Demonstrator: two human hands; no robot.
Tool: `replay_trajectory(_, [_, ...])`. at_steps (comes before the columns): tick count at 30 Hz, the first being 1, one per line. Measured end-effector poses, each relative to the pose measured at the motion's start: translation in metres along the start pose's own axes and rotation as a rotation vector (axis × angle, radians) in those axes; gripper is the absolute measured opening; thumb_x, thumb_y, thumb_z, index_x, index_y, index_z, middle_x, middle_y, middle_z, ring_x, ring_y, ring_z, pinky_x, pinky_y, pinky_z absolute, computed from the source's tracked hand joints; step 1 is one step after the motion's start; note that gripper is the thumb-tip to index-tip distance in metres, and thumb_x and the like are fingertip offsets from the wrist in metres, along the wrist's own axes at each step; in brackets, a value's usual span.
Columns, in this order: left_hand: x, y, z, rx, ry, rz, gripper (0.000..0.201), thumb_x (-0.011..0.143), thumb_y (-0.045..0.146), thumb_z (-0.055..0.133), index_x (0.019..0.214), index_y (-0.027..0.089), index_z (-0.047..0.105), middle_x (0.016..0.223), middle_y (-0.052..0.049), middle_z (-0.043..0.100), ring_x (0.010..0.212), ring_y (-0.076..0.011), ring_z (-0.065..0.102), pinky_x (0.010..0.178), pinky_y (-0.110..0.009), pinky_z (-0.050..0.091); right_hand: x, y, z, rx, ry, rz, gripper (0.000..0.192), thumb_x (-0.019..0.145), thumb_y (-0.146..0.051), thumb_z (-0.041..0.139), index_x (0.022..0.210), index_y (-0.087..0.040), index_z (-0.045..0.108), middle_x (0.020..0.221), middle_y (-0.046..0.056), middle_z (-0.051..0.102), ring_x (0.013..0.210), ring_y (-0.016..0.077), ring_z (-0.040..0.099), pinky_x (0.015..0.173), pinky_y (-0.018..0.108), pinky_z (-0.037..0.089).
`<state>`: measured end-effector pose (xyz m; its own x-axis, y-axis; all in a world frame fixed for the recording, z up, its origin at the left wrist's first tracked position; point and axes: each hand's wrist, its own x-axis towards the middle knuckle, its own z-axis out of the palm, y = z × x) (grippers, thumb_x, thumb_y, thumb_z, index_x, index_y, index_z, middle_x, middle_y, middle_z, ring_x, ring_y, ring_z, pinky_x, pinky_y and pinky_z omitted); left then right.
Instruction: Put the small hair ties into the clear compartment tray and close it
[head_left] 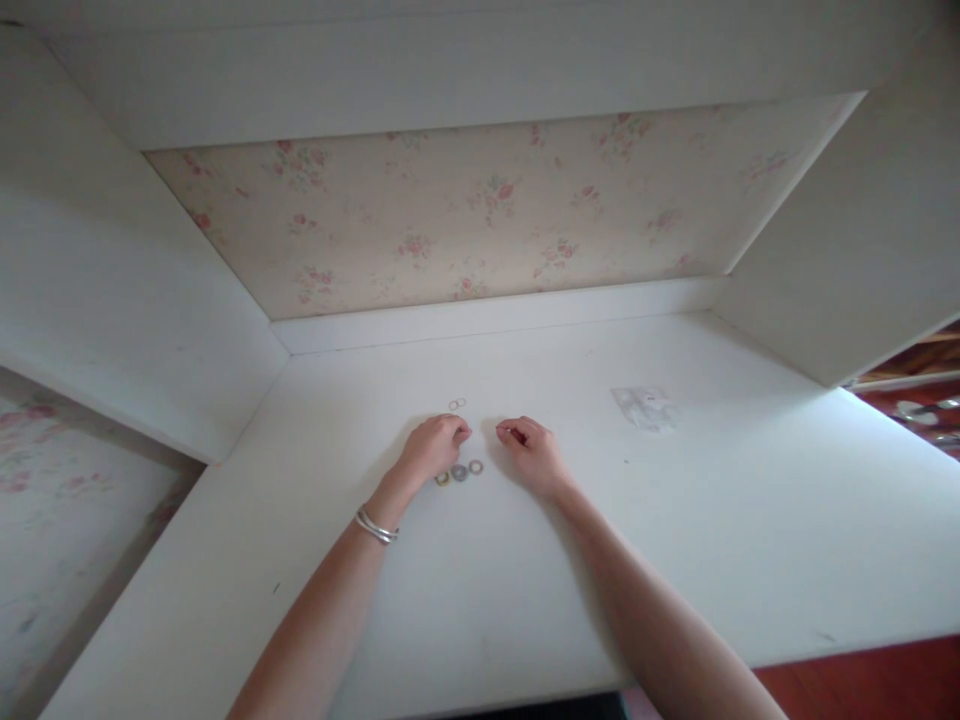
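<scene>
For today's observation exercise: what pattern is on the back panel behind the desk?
Pink flowers scattered on cream, on the back panel, seen in the head view.

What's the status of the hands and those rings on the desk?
Left hand and right hand down on white desk, fingers curled. Three rings in a row between them, two thin rings beyond. Clear plastic bag off right.
</scene>
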<state>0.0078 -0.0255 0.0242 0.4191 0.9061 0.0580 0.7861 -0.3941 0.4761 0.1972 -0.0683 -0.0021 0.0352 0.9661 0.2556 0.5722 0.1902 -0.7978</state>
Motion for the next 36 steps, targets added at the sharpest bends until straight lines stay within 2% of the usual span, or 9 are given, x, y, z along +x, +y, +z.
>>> replay_trajectory(6, [-0.028, 0.011, -0.014, -0.105, -0.039, 0.131, 0.020, 0.086, 0.027, 0.048, 0.086, 0.023, 0.068, 0.089, -0.004, 0.069, 0.083, -0.0177, 0.062, 0.075, -0.026, 0.044, -0.001, -0.001, 0.001, 0.001, 0.013, 0.002, 0.026, 0.085, -0.034, 0.047, 0.086, -0.020, 0.068, 0.073, 0.002, 0.061, 0.064, 0.0120, 0.051, 0.062, 0.024, 0.038])
replay_trajectory(10, [-0.041, 0.021, -0.016, -0.074, -0.068, 0.167, 0.021, 0.086, 0.027, 0.048, 0.084, 0.024, 0.069, 0.088, -0.003, 0.068, 0.082, -0.0176, 0.061, 0.076, -0.027, 0.043, -0.001, 0.000, 0.002, -0.013, 0.015, -0.007, 0.027, 0.085, -0.035, 0.046, 0.085, -0.020, 0.068, 0.073, 0.002, 0.061, 0.064, 0.0124, 0.051, 0.062, 0.025, 0.038])
replay_trajectory(21, [-0.042, 0.027, -0.013, 0.130, -0.127, 0.156, 0.022, 0.088, 0.028, 0.047, 0.087, 0.023, 0.068, 0.090, -0.002, 0.068, 0.086, -0.0175, 0.062, 0.077, -0.027, 0.044, -0.001, -0.001, 0.002, -0.010, 0.011, -0.005, 0.025, 0.085, -0.034, 0.047, 0.084, -0.019, 0.068, 0.072, 0.002, 0.060, 0.063, 0.0121, 0.051, 0.060, 0.024, 0.038])
replay_trajectory(26, [-0.041, 0.028, -0.010, 0.134, -0.119, 0.188, 0.022, 0.087, 0.025, 0.046, 0.085, 0.024, 0.068, 0.090, -0.002, 0.068, 0.086, -0.0176, 0.062, 0.077, -0.027, 0.044, -0.002, -0.002, 0.001, 0.003, 0.000, -0.002, 0.025, 0.084, -0.034, 0.048, 0.085, -0.019, 0.068, 0.073, 0.002, 0.061, 0.063, 0.0119, 0.051, 0.060, 0.024, 0.038])
replay_trajectory(29, [-0.040, 0.027, -0.016, 0.072, -0.082, 0.188, 0.022, 0.086, 0.027, 0.047, 0.083, 0.023, 0.069, 0.088, -0.002, 0.068, 0.083, -0.0172, 0.061, 0.077, -0.026, 0.044, -0.002, -0.002, 0.001, -0.001, -0.001, 0.000, 0.025, 0.085, -0.034, 0.047, 0.085, -0.020, 0.068, 0.074, 0.002, 0.061, 0.063, 0.0119, 0.051, 0.061, 0.024, 0.038])
replay_trajectory(31, [-0.039, 0.022, -0.023, -0.004, -0.007, 0.161, 0.022, 0.087, 0.029, 0.047, 0.084, 0.022, 0.068, 0.089, -0.003, 0.068, 0.083, -0.0168, 0.061, 0.077, -0.025, 0.043, -0.002, -0.002, 0.001, -0.012, -0.001, -0.004, 0.026, 0.085, -0.035, 0.047, 0.086, -0.020, 0.068, 0.074, 0.002, 0.061, 0.063, 0.0118, 0.051, 0.060, 0.024, 0.038])
replay_trajectory(33, [-0.041, 0.013, -0.030, -0.095, 0.087, 0.088, 0.025, 0.087, 0.033, 0.046, 0.089, 0.020, 0.067, 0.088, -0.004, 0.068, 0.081, -0.0161, 0.060, 0.074, -0.025, 0.043, -0.001, -0.001, 0.001, -0.027, -0.004, -0.007, 0.028, 0.085, -0.036, 0.046, 0.086, -0.020, 0.069, 0.073, 0.002, 0.061, 0.062, 0.0118, 0.051, 0.060, 0.024, 0.037])
replay_trajectory(36, [-0.050, -0.008, -0.034, -0.213, 0.174, -0.099, 0.032, 0.086, 0.043, 0.046, 0.091, 0.019, 0.066, 0.067, 0.000, 0.063, 0.061, -0.0133, 0.055, 0.058, -0.023, 0.040, -0.001, 0.000, 0.001, -0.053, -0.004, -0.009, 0.028, 0.084, -0.036, 0.047, 0.085, -0.019, 0.069, 0.071, 0.002, 0.061, 0.061, 0.0119, 0.051, 0.060, 0.024, 0.038])
